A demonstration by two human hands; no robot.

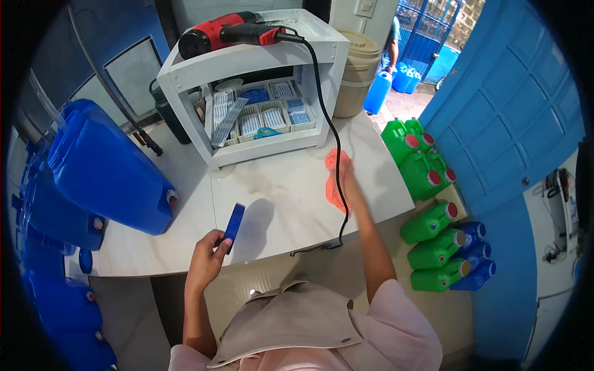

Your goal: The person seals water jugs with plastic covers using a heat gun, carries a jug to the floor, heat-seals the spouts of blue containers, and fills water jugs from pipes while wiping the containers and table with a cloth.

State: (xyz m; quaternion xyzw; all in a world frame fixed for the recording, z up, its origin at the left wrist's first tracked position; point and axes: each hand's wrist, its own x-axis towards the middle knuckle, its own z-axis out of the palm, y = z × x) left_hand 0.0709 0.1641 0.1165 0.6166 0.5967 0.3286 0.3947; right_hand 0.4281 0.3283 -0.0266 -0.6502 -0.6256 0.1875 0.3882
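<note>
My left hand (207,256) holds a small flat blue strip (234,224) upright over the front edge of the white countertop (278,204). My right hand (344,176) reaches forward and presses on an orange-red cloth (333,179) lying flat on the counter's right side. A black power cord (331,136) runs right beside that hand, from the red and black heat gun (226,33) down to the counter's front edge.
A white open shelf unit (253,93) stands at the back with small trays of blue and white labels inside. A large blue jerrycan (102,170) lies on the counter's left. Green jugs (424,167) and blue jugs stand on the floor at right. A beige bin (359,74) stands behind.
</note>
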